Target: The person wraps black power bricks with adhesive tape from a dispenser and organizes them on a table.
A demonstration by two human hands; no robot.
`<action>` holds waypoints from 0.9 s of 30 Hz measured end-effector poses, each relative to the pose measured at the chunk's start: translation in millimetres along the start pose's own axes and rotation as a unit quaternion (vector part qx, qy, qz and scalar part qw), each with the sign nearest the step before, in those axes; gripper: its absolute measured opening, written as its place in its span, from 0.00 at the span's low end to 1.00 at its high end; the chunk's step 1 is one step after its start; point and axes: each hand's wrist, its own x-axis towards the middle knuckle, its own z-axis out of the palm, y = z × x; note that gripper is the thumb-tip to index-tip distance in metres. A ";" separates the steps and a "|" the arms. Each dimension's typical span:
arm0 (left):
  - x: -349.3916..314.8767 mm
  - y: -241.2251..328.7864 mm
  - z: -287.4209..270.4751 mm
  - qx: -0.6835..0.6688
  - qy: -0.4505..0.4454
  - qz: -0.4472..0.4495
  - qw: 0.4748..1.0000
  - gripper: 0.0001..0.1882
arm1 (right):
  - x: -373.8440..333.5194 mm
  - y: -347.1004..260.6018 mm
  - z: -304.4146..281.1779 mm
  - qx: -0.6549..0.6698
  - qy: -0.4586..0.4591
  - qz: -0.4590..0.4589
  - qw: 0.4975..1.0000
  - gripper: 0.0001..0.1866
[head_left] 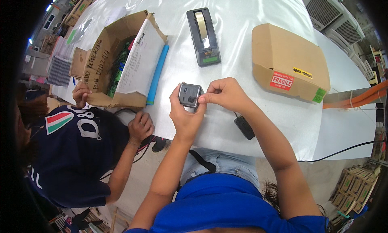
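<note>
My left hand (186, 116) is wrapped round a small grey box-shaped device (190, 95) with a slot and a dark round part on its top face. My right hand (224, 95) comes in from the right, thumb and curled fingers pressed together, the thumb tip at the device's right edge. Whether a small thing is pinched there is hidden. Below my right wrist, a black box-shaped thing (244, 127) with a thin cable lies on the white-covered table (230, 75). Beyond my hands stands a black tape dispenser (204, 37) with a roll of tape.
An open cardboard box (115, 63) with dark green netting-like contents stands left, beside a blue strip (157, 75). A co-worker in a dark shirt (76, 152) has a hand at it. Right are a closed brown carton (289, 61), orange tubes (359, 96) and a black cable (343, 147).
</note>
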 end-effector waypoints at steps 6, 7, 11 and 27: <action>-0.6 0.6 -1.2 -0.024 -0.007 -0.006 1.000 0.33 | 2.7 -2.9 -0.9 0.027 -0.016 0.046 0.998 0.21; -0.1 0.9 -1.8 -0.016 -0.012 -0.004 1.000 0.34 | 3.8 -3.2 -2.0 0.029 -0.019 0.047 0.998 0.21; 1.2 -0.8 -4.3 -0.009 -0.025 -0.001 1.000 0.35 | 7.0 -2.1 -3.0 0.028 -0.029 0.058 0.998 0.21; 0.7 -1.5 1.1 -0.026 -0.001 0.000 1.000 0.35 | -10.5 19.1 -4.8 0.129 0.003 0.028 0.991 0.14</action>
